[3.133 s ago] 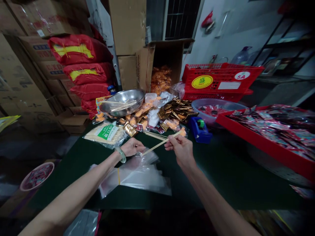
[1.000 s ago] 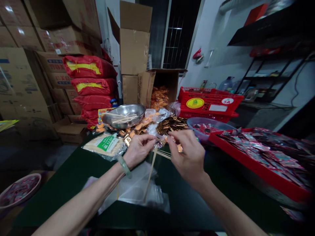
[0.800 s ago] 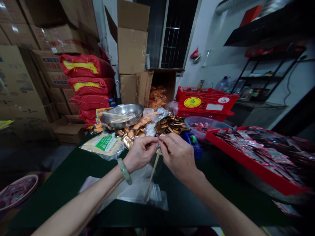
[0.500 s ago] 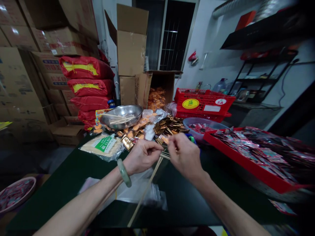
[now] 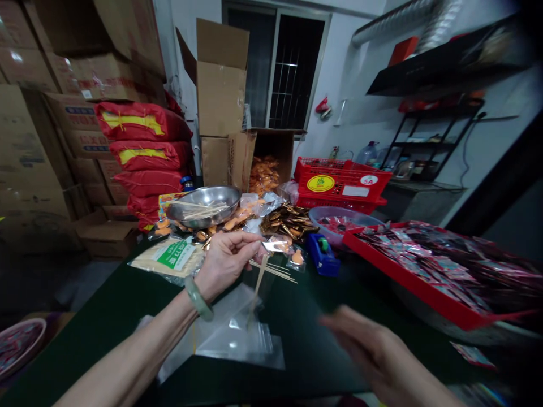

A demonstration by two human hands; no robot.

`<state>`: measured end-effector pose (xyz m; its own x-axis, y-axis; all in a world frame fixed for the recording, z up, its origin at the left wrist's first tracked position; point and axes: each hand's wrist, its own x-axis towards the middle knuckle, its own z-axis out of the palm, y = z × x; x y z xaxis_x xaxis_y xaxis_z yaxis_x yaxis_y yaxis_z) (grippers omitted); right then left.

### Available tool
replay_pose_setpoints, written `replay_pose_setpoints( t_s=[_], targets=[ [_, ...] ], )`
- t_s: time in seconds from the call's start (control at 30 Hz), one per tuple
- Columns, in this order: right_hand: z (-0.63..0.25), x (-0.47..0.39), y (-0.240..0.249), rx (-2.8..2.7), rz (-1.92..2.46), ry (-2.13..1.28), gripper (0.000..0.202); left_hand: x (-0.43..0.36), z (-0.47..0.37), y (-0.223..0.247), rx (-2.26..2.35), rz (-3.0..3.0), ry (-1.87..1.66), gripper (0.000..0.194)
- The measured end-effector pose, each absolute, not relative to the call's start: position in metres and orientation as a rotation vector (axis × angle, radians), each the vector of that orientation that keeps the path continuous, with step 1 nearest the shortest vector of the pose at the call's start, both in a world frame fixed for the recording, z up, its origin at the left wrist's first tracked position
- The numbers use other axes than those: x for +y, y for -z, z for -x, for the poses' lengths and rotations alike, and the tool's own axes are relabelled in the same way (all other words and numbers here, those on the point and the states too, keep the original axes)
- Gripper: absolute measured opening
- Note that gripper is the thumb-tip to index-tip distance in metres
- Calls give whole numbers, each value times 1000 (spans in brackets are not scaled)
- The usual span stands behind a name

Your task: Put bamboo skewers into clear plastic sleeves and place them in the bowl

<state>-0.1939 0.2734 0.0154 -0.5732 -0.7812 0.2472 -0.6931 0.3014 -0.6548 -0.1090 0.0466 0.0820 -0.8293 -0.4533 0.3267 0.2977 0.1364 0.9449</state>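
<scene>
My left hand (image 5: 227, 257), with a green bangle at the wrist, pinches something small and shiny, perhaps a foil or clear packet, above the table. Thin wooden sticks (image 5: 278, 271) fan out to the right just below its fingertips, and another stick or two slants down toward the clear plastic bags (image 5: 233, 336). Whether those fingers also hold the sticks is unclear. My right hand (image 5: 367, 339) is low on the right over the dark green table (image 5: 305, 362), blurred by motion, its fingers smeared. A blue tape dispenser (image 5: 324, 257) stands beyond it.
Behind the hands lie a packet of sticks (image 5: 169, 257), a steel bowl (image 5: 207, 206) and a heap of gold packets (image 5: 288, 221). On the right are a red tray of packets (image 5: 424, 294) and a red basket (image 5: 339, 181). Red bundles (image 5: 148, 152) are stacked at left.
My right hand has left the sticks and moved down and right. My left hand has shifted slightly left, a shiny piece now showing at its fingertips. The tape dispenser is now in fuller view.
</scene>
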Motion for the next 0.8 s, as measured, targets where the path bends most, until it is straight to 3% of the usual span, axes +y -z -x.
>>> replay_pose_setpoints(
  t_s=[0.13, 0.3, 0.4, 0.5, 0.67, 0.8],
  targets=[
    [194, 226, -42, 2152, 1283, 1628, 44, 62, 110, -84, -1905, -123, 1789, 15],
    [179, 188, -49, 1880, 1045, 2111, 15, 69, 104, -81, -1910, -114, 1832, 19],
    [179, 187, -45, 1860, 1036, 2175, 12, 66, 99, -77, -1934, -99, 1871, 25],
    [180, 191, -40, 1773, 1067, 2140, 9, 62, 95, -73, -1956, -112, 1861, 18],
    [178, 192, -34, 1506, 1069, 2234, 23, 58, 97, -68, -1930, -138, 1902, 17],
    [182, 197, -28, 1402, 985, 2350, 11, 55, 99, -63, -1879, -130, 1968, 12]
  ],
)
